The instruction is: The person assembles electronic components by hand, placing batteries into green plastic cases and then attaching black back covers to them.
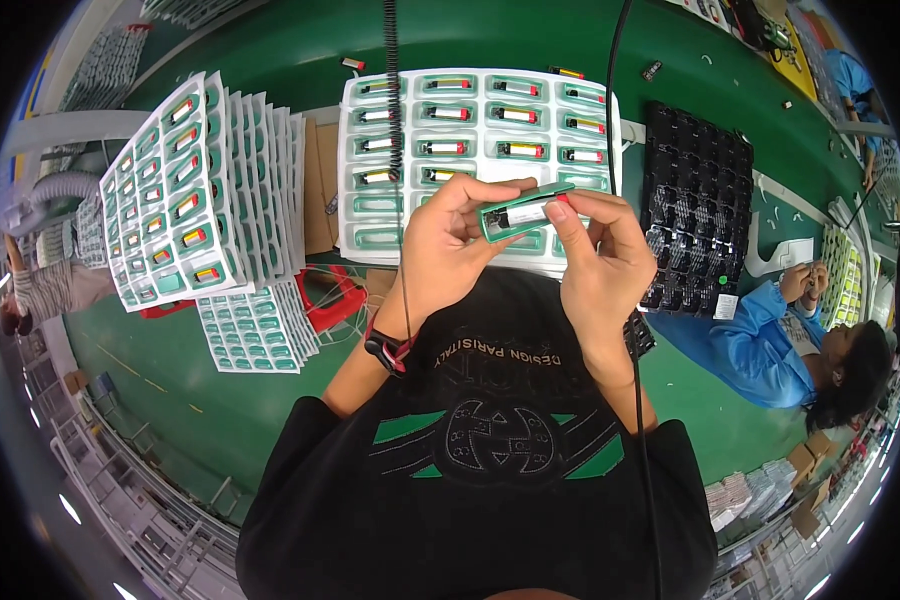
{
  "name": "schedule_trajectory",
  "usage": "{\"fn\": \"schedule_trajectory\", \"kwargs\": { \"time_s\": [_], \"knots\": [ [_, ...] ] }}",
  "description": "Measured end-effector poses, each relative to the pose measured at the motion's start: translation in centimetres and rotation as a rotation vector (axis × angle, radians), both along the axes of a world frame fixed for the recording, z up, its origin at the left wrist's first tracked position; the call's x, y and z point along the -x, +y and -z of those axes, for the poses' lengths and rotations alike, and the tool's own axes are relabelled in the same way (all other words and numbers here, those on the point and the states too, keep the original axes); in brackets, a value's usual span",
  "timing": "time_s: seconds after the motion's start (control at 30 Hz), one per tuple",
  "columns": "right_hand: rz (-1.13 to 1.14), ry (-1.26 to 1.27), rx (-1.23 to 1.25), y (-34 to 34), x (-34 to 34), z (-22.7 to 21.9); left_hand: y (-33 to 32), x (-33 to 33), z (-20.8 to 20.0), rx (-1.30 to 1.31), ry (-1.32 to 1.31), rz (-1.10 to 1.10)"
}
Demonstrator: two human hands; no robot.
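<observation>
My left hand [442, 245] is closed around one end of a small green plastic case [488, 228], tilted above the white tray. Inside the case lies a white battery-like cell [526, 214], black at one end and red at the other. My right hand [607, 270] pinches the red end, its thumb on top and its fingers at the case's edge; how far they grip the case itself is hidden. Under my hands, the white tray [345, 150] has green pockets. Most of the far pockets hold similar red-ended cells [444, 148], while several near pockets show only green.
Upright stacked white trays [270, 190] stand at left, above a red stool [332, 300]. Black compartment trays [698, 210] lie at right, near a co-worker in a blue sleeve [760, 330]. A coiled cord [391, 90] and a black cable [615, 100] hang across the workspace.
</observation>
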State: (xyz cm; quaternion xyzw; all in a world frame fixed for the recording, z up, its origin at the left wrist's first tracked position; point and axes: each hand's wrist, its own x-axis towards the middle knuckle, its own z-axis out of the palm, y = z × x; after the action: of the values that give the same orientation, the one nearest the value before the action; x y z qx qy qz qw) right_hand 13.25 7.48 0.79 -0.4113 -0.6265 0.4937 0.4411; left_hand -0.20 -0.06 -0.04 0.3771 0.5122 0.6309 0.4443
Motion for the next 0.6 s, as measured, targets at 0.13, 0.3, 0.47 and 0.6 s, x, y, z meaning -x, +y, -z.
{"fn": "schedule_trajectory", "kwargs": {
  "time_s": [0.13, 0.3, 0.47, 0.6],
  "knots": [
    [0.112, -0.196, -0.395, 0.3, 0.2, -0.2, -0.1, -1.0, -0.3, -0.050, -0.096, -0.064],
    [0.022, -0.155, -0.004, 0.2, 1.3, -0.8, -0.4, -0.9, 0.6, -0.099, -0.085, -0.128],
    [-0.114, -0.038, 0.287, 0.3, 0.6, -0.7, -0.9, -0.6, 0.9, 0.020, -0.042, -0.085],
    [-0.059, -0.040, 0.160, 0.0, 0.2, 0.8, -1.1, -1.0, -0.4, 0.223, 0.047, 0.063]
  ]
}}
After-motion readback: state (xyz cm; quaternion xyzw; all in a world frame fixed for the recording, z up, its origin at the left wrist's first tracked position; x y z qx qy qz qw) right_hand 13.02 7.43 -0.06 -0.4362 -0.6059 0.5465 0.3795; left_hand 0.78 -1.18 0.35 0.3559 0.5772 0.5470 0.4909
